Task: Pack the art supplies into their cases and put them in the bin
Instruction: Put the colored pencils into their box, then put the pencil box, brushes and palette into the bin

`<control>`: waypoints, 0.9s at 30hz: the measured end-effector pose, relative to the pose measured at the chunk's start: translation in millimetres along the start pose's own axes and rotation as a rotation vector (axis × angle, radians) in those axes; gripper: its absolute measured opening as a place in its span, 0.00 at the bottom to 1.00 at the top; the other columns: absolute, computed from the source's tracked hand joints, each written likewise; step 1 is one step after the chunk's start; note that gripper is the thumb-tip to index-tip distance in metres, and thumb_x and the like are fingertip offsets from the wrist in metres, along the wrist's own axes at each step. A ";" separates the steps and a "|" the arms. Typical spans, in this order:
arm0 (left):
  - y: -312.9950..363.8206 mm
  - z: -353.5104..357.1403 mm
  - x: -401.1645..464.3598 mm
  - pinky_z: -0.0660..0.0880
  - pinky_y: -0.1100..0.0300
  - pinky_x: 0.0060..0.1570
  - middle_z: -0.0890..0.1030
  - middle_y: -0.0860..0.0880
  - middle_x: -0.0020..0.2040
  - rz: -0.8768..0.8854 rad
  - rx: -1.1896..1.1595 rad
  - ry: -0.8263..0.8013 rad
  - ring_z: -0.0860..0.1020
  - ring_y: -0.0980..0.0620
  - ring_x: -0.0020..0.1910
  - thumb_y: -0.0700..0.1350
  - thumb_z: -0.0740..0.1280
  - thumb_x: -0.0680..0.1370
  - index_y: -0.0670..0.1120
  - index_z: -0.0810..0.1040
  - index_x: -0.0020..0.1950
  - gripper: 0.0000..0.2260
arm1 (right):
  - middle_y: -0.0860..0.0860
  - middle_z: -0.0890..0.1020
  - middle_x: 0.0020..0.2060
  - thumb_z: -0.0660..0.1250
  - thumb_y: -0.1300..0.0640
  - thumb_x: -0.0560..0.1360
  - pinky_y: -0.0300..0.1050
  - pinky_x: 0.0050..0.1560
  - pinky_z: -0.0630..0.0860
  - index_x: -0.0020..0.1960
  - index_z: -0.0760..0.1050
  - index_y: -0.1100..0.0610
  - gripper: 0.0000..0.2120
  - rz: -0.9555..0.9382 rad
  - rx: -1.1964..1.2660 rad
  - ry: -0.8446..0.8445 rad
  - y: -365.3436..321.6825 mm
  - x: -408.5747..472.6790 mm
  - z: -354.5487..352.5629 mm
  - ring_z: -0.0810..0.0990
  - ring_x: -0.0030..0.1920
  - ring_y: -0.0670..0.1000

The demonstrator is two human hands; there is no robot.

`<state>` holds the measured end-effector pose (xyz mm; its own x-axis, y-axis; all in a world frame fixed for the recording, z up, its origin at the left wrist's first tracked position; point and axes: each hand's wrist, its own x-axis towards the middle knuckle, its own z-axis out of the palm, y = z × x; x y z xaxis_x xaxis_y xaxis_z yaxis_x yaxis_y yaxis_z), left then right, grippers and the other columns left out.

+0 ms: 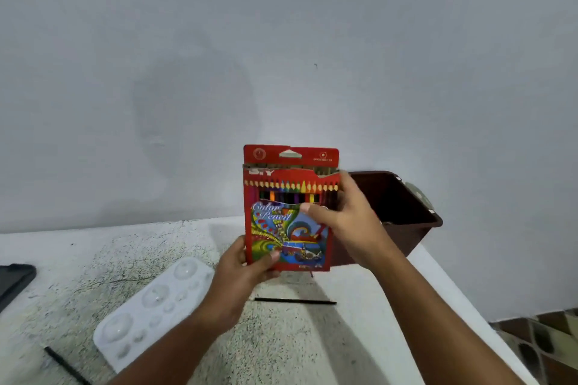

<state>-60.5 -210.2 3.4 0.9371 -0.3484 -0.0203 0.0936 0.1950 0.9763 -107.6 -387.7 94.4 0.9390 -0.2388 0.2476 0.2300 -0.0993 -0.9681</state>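
1. The person has the red color pencil box held upright in the air over the speckled counter, front face toward the camera, top flap sticking up.
2. Left hand grips the box at its bottom left corner, thumb across the front, fingers wrapped behind. Forearm comes up from the bottom edge of the view at a slant.
3. Right hand is curled round the box's right edge about halfway up, thumb lying across the front near the window where the pencils show. That arm reaches in from the lower right, pretty stretched out.
4. The brown bin sits on the counter right behind the right hand, against the wall, open side up. The box is in front of it, not inside.
5. Lying loose on the counter: a black pencil under the box, another dark stick at the lower left, and a white paint palette left of the left arm.
6. A dark flat thing pokes in at the left edge, can't tell what it is.
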 end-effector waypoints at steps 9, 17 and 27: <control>39.9 77.0 73.2 0.79 0.56 0.46 0.79 0.44 0.52 0.083 0.018 0.162 0.82 0.48 0.48 0.38 0.74 0.72 0.50 0.68 0.63 0.24 | 0.53 0.83 0.50 0.68 0.56 0.76 0.57 0.48 0.82 0.55 0.72 0.54 0.09 -0.069 -0.110 0.284 -27.1 70.3 -99.0 0.84 0.48 0.53; 43.3 120.3 108.0 0.82 0.52 0.42 0.80 0.46 0.55 0.047 0.085 0.114 0.82 0.49 0.48 0.32 0.68 0.74 0.50 0.69 0.63 0.22 | 0.50 0.83 0.49 0.72 0.55 0.72 0.55 0.51 0.81 0.56 0.72 0.51 0.15 0.191 -0.319 0.415 47.2 82.2 -168.3 0.84 0.47 0.52; 25.7 129.6 127.2 0.77 0.59 0.50 0.75 0.49 0.59 0.044 0.868 -0.095 0.78 0.50 0.54 0.38 0.70 0.74 0.50 0.69 0.68 0.25 | 0.51 0.79 0.48 0.70 0.56 0.73 0.42 0.44 0.68 0.58 0.71 0.58 0.16 0.339 -0.817 0.179 84.6 78.3 -174.8 0.75 0.45 0.52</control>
<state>17.5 -368.3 53.8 0.8982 -0.4397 0.0015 -0.2673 -0.5433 0.7958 -59.3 -583.7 38.6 0.8538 -0.5201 0.0224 -0.3693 -0.6356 -0.6780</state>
